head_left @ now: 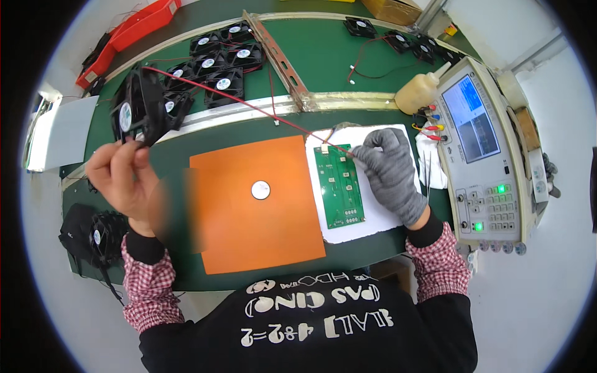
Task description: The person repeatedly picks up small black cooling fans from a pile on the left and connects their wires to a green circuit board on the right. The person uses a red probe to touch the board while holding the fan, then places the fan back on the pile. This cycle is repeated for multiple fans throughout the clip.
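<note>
Raised over the left side of the bench, my bare left hand [124, 173] grips a black cooling fan [146, 102] by its lower edge. From that fan a red lead [249, 104] stretches taut across to my right hand [393, 174], which wears a grey knitted glove. Its fingers pinch the wire's end just over the upper right edge of a green circuit board [339, 196]; the tip itself is hidden. A white connector [324, 149] shows at the board's upper left corner. The board lies on a white pad [380, 214], beside an orange sheet [255, 233] with a round white label [260, 190].
Several black fans [224, 86] lie behind the left hand, more [398, 41] at the far right. A metal rail [273, 53] divides the back. A tester [488, 149] with a lit screen stands right, near a squeeze bottle [418, 92] and white glove [430, 163]. A red bin [140, 28] sits far left.
</note>
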`<action>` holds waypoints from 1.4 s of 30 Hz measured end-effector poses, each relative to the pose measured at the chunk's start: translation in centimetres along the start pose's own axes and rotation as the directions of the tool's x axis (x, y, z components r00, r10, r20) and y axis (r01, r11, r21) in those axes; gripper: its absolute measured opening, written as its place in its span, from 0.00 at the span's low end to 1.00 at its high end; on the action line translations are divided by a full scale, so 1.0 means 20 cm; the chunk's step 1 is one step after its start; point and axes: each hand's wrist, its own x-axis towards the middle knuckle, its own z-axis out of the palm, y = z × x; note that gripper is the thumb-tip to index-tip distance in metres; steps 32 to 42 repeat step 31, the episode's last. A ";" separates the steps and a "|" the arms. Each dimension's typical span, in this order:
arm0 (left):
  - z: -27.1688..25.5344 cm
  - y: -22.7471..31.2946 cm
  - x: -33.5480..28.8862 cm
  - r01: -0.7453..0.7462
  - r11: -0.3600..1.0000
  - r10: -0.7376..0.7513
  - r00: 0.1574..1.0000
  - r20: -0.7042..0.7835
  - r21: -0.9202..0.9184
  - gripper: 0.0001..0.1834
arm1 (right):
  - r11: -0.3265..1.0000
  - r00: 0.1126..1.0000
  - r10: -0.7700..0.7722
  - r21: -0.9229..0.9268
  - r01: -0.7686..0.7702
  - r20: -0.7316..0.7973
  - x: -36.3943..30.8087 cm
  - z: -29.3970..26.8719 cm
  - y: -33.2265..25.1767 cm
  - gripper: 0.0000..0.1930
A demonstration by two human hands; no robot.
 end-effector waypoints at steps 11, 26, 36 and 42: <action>0.05 0.38 -0.20 0.199 0.833 0.229 0.725 0.649 -0.516 0.32 | 0.782 0.962 0.209 0.560 -0.274 0.178 -0.07 0.08 0.01 0.07; 0.18 0.36 -0.22 0.360 0.697 0.234 0.703 0.671 -0.620 0.60 | 0.901 0.992 0.014 0.429 -0.068 0.128 -0.06 0.08 0.02 0.11; 0.18 0.36 -0.21 0.369 0.695 0.235 0.694 0.680 -0.617 0.60 | 0.913 0.985 0.002 0.402 -0.073 0.173 -0.04 0.05 0.02 0.12; 0.18 0.36 -0.21 0.369 0.695 0.235 0.694 0.680 -0.617 0.60 | 0.913 0.985 0.002 0.402 -0.073 0.173 -0.04 0.05 0.02 0.12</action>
